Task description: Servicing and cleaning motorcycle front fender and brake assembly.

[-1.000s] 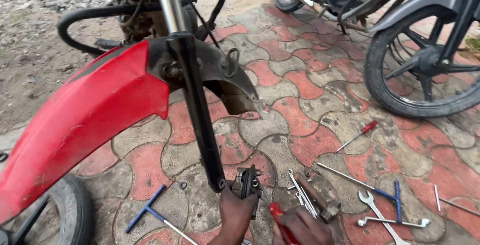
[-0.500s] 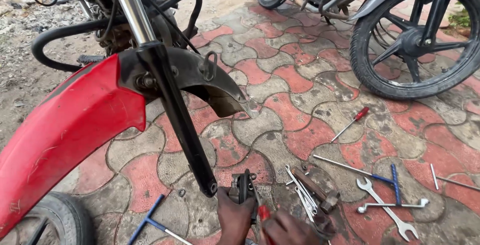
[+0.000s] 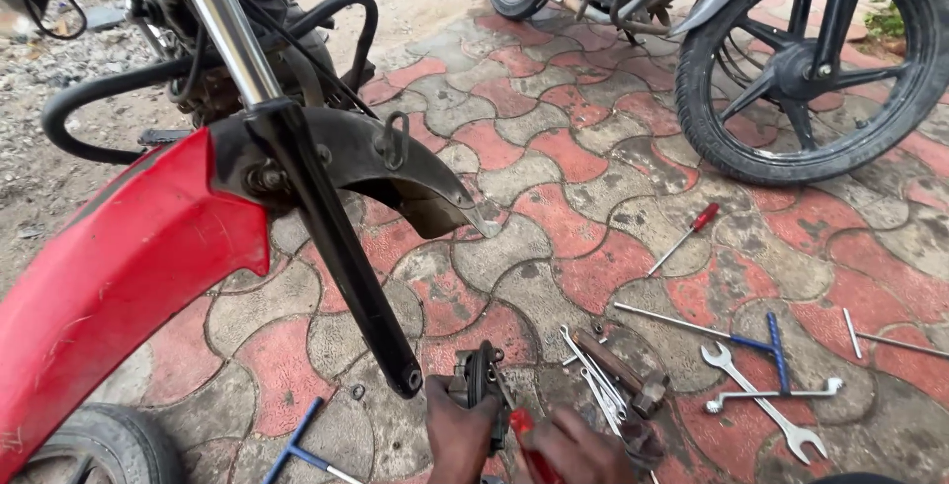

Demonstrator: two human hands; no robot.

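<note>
Brake caliper [image 3: 478, 385], a dark metal part, is gripped upright in the left hand [image 3: 460, 435] just beside the lower end of the bare fork leg [image 3: 346, 257], low over the paving [image 3: 554, 148]. Since a second ago it has been kept at the same spot, while the right hand [image 3: 573, 449], closed on a red-handled tool [image 3: 524, 440], has been drawn closer against it. Work on the part is thus judged under way, with spanners [image 3: 761, 400] lying unused nearby.

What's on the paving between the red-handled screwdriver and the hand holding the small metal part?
In the head view, between the red-handled screwdriver and the left hand lie bare paving, then a hammer and a bundle of thin metal tools.
</note>
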